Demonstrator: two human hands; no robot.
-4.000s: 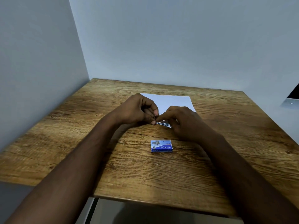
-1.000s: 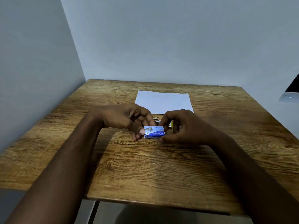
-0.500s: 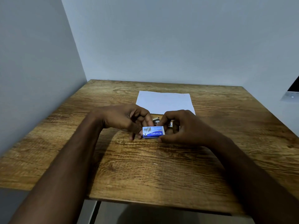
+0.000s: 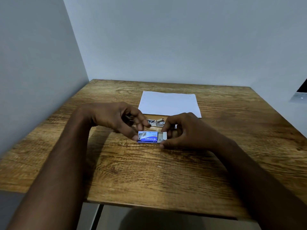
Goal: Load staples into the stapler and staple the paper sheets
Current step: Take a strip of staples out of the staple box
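Observation:
A small blue staple box (image 4: 147, 137) sits at the middle of the wooden table (image 4: 149, 171). My left hand (image 4: 116, 119) pinches its left end. My right hand (image 4: 186, 130) grips the pale inner tray, which sticks out of the sleeve's right end. Just behind the box lies the stapler (image 4: 155, 122), opened out flat and partly hidden by both hands. White paper sheets (image 4: 169, 103) lie flat beyond it.
Grey walls close the table on the left and at the back. A grey ledge (image 4: 299, 97) shows at the right edge. A tiny metal bit (image 4: 159, 166) lies on the wood in front of the box.
Four seconds ago both hands worked at the stapler while the box lay apart. Since then they took up the box, and in the last half second the inner tray slid out to the right.

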